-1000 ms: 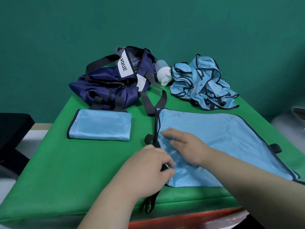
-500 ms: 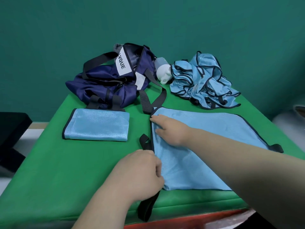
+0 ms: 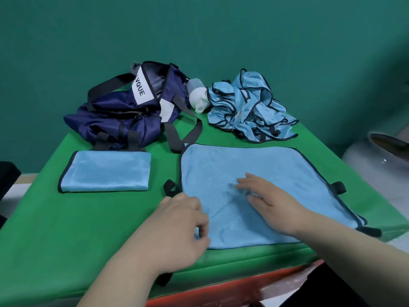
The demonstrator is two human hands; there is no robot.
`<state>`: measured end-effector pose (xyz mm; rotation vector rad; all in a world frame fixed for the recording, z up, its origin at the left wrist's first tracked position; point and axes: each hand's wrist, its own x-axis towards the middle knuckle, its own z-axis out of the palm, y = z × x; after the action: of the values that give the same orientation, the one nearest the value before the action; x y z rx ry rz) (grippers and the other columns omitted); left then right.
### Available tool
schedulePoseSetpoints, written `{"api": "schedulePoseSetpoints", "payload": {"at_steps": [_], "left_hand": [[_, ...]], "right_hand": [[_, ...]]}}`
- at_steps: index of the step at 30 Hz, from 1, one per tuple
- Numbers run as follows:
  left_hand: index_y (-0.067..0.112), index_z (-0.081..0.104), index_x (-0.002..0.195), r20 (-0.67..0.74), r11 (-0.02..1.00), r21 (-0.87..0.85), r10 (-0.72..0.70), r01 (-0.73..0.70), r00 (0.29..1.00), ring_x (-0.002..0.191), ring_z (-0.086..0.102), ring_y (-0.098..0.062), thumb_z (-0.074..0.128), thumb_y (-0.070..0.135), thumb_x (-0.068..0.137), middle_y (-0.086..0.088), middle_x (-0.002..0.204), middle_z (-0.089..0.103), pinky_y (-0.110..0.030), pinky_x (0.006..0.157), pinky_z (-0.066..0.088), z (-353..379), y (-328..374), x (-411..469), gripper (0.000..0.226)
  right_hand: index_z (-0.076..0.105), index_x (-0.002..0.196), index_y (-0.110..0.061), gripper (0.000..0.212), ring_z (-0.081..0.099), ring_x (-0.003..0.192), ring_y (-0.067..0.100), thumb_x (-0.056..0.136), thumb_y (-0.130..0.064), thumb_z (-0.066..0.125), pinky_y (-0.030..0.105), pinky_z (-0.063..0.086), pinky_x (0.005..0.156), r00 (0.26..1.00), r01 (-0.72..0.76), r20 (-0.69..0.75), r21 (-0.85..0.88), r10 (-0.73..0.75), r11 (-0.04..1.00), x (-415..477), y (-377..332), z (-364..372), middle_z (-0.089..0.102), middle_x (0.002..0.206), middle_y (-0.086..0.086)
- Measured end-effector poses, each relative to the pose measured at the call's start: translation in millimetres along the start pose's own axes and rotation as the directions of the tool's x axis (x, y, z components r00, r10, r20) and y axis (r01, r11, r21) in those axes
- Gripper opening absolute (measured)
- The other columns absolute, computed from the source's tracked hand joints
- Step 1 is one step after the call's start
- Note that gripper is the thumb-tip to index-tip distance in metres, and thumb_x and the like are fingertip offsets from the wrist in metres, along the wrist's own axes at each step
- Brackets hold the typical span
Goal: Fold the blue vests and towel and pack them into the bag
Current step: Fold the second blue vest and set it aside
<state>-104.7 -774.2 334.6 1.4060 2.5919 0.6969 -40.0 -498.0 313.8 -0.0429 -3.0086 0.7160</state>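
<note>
Right hand lies flat, fingers straight, on the vest at frame centre, likely smoothing it for folding. Left hand curls at its near-left edge, seemingly pinching it as an anchor. Bag waits upper left.

flat vest: light blue, black-edged, spread out, front right | folded vest: neat rectangle, front left | vest pile: crumpled, back right | bag: navy, slumped (top gaping), back left
</note>
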Motion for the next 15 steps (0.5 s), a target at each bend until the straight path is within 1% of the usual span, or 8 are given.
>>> {"api": "schedulePoseSetpoints", "payload": {"at_steps": [3,4,6,7,9,11,13,15], "left_hand": [[0.036,0.06,0.081,-0.03,0.996,0.086,0.037,-0.035,0.999,0.096,0.041,-0.001,0.051,0.05,0.09,0.018,0.09,0.048,-0.026,0.095,0.03,12.1,11.4,5.1,0.018],[0.036,0.062,0.084,-0.038,0.992,0.122,0.046,-0.041,0.998,0.095,0.043,-0.003,0.047,0.051,0.089,0.017,0.089,0.049,-0.028,0.093,0.033,18.2,17.3,6.3,0.022],[0.036,0.064,0.083,-0.049,0.976,0.209,0.066,-0.054,0.997,0.088,0.049,-0.007,0.039,0.053,0.086,0.017,0.085,0.051,-0.031,0.086,0.041,30.9,32.3,9.3,0.03],[0.035,0.063,0.08,-0.056,0.969,0.24,0.077,-0.061,0.995,0.084,0.051,-0.008,0.039,0.052,0.085,0.017,0.083,0.051,-0.031,0.08,0.044,36.7,40.3,9.8,0.03],[0.034,0.061,0.074,-0.074,0.951,0.298,0.101,-0.075,0.992,0.076,0.052,-0.01,0.05,0.048,0.081,0.017,0.078,0.05,-0.03,0.069,0.047,45.1,53.5,9.7,0.019],[0.034,0.059,0.071,-0.075,0.925,0.371,0.118,-0.083,0.99,0.072,0.052,-0.011,0.064,0.048,0.074,0.017,0.076,0.049,-0.03,0.062,0.048,49.7,59.9,8.2,0.015],[0.035,0.06,0.075,-0.077,0.918,0.392,0.105,-0.067,0.991,0.074,0.053,-0.011,0.069,0.057,0.071,0.017,0.079,0.05,-0.029,0.063,0.046,51.6,59.6,4.6,0.024],[0.037,0.062,0.082,-0.089,0.917,0.396,0.086,-0.044,0.992,0.08,0.054,-0.011,0.067,0.069,0.069,0.018,0.085,0.051,-0.03,0.068,0.046,52.1,56.6,0.2,0.034]], "right_hand": [[0.054,0.139,-0.025,0.039,0.017,0.142,-0.007,0.103,-0.014,0.049,0.002,0.008,0.111,0.998,-0.058,-0.023,-0.041,0.057,0.997,-33.7,23.3,-13.4,0.039,0.145,-0.021],[0.055,0.139,-0.024,0.038,0.018,0.142,-0.005,0.102,-0.015,0.05,0.005,0.009,0.113,0.997,-0.07,-0.033,-0.049,0.069,0.996,-43.1,29.7,-16.7,0.041,0.145,-0.019],[0.057,0.137,-0.022,0.037,0.02,0.144,0.001,0.101,-0.015,0.053,0.021,0.017,0.12,0.994,-0.089,-0.071,-0.043,0.086,0.995,-61.2,39.2,-21.7,0.045,0.143,-0.015],[0.058,0.137,-0.022,0.037,0.022,0.144,0.004,0.1,-0.015,0.054,0.029,0.019,0.121,0.992,-0.099,-0.088,-0.038,0.095,0.994,-70.0,42.8,-24.0,0.047,0.142,-0.015],[0.059,0.136,-0.021,0.038,0.024,0.146,0.009,0.099,-0.015,0.057,0.035,0.018,0.122,0.986,-0.124,-0.121,-0.039,0.118,0.992,-87.8,49.2,-30.3,0.049,0.142,-0.013],[0.057,0.137,-0.023,0.039,0.022,0.147,0.008,0.098,-0.017,0.058,0.036,0.016,0.123,0.978,-0.157,-0.146,-0.053,0.148,0.986,-106.0,57.9,-38.6,0.048,0.144,-0.014],[0.057,0.137,-0.023,0.041,0.022,0.144,0.005,0.096,-0.019,0.06,0.033,0.016,0.122,0.971,-0.184,-0.17,-0.075,0.169,0.98,-124.7,69.5,-49.6,0.047,0.138,-0.019],[0.064,0.128,-0.021,0.041,0.037,0.138,0.011,0.088,-0.023,0.063,0.037,0.027,0.117,0.96,-0.21,-0.211,-0.102,0.185,0.972,-142.3,84.8,-59.7,0.057,0.13,-0.014]]}}
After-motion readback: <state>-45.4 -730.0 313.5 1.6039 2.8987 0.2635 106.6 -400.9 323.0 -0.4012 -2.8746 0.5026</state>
